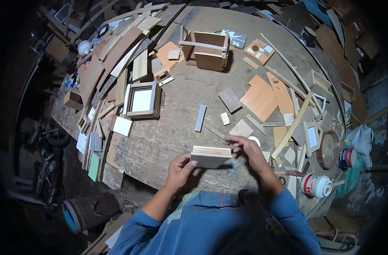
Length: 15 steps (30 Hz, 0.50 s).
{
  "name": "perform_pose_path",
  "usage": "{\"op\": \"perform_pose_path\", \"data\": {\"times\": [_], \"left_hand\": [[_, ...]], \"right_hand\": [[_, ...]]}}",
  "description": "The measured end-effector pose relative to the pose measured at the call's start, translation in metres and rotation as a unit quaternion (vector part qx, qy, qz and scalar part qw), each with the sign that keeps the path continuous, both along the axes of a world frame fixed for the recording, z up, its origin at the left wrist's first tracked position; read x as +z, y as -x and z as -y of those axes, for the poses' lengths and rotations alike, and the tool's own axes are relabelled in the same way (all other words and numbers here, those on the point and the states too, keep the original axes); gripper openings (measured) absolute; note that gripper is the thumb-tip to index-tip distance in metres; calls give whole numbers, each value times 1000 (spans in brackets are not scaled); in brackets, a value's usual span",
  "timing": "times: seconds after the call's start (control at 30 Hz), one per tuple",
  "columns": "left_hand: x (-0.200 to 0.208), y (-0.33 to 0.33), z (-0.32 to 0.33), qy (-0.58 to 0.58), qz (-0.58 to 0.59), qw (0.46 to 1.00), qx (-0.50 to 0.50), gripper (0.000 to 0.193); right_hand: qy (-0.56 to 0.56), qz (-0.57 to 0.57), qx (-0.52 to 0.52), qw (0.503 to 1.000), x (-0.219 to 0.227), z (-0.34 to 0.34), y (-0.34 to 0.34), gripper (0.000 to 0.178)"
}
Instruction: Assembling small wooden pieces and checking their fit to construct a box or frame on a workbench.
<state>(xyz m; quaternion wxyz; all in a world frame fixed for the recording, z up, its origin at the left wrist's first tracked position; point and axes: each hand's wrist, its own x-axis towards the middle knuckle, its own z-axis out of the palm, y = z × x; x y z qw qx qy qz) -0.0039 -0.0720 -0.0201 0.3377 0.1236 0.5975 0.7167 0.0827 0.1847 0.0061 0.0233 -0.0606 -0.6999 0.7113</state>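
Close to my body, above the near edge of the table, I hold a short rectangular wooden piece (pixel 211 160) with a grey-brown face and pale layered strips along its top. My left hand (pixel 179 170) grips its left end, thumb on the front face. Beside the right end is my right hand (pixel 248 151), its fingers apart and curved; whether a fingertip touches the wood cannot be made out. Just beyond lie thin wooden strips (pixel 215 131), a pale square board (pixel 241 128) and a white round thing (pixel 254 140), partly hidden by my right hand.
A large worn worktable (pixel 177 97) carries a small open wooden box frame (pixel 206 50) at the back and stacked square frames (pixel 141 100) on the left. Long offcuts (pixel 117 53) pile up at left. A white tub (pixel 316 186) stands near right; a bucket (pixel 89 212) lies below left.
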Motion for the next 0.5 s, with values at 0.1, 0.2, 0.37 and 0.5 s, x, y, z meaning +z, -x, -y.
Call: {"op": "perform_pose_path", "data": {"times": [0.1,0.2,0.37,0.5], "left_hand": [[23,4,-16,-9,-281,960,1,19],[52,8,-31,-14,-467,882,-57,29],[69,2,-37,-7,-561,824,-74,31],[75,-2,-37,-5,-637,767,-78,29]], "right_hand": [[-29,-94,-12,995,34,10,-22,67],[-139,-154,-32,978,53,9,-40,55],[-238,-192,-47,951,57,9,-56,38],[-243,-172,-67,952,57,13,-67,40]]}}
